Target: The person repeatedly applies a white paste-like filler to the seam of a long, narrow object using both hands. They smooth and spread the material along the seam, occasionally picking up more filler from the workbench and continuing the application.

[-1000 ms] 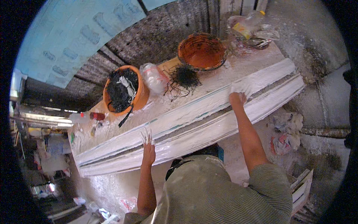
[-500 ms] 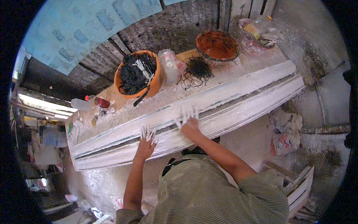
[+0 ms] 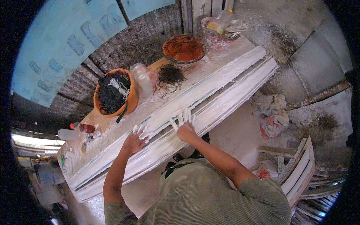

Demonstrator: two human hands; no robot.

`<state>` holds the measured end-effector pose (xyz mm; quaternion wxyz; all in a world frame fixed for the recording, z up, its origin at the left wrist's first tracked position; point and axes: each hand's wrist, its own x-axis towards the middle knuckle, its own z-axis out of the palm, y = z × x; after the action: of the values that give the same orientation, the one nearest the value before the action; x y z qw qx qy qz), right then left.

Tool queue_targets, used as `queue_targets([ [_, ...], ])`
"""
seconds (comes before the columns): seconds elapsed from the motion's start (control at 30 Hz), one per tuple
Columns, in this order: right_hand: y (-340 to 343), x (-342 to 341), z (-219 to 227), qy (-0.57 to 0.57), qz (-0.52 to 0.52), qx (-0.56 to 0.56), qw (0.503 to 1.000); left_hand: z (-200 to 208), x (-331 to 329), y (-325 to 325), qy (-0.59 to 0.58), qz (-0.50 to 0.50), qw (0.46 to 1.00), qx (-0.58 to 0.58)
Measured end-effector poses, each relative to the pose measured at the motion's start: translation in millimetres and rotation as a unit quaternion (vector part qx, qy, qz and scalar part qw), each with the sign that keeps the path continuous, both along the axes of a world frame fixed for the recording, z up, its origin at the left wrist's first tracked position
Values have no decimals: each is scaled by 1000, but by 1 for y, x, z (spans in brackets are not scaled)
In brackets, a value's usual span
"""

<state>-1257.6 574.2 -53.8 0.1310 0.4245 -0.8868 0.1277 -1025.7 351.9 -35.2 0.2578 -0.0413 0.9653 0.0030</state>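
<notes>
Both my hands lie flat on the long white plaster moulding (image 3: 210,93) along the worktop's (image 3: 221,56) near edge: left hand (image 3: 135,140) and right hand (image 3: 185,127), fingers spread, gripping nothing.

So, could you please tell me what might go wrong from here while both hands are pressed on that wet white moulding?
The left hand and right hand lie flat on the wet white moulding, so uneven pressure could dent its profile. The loose dark fibre clump sits close and might stick in. The moulding's far end overhangs the table corner and could sag.
</notes>
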Motion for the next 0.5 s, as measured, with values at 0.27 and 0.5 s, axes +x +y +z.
queue_targets([
  [0.27,72,-138,-42,-187,-80,22,979,-31,-171,35,61,-93,992,62],
  [0.5,137,-232,-16,-272,-78,393,875,-42,-372,107,63,-118,989,59],
])
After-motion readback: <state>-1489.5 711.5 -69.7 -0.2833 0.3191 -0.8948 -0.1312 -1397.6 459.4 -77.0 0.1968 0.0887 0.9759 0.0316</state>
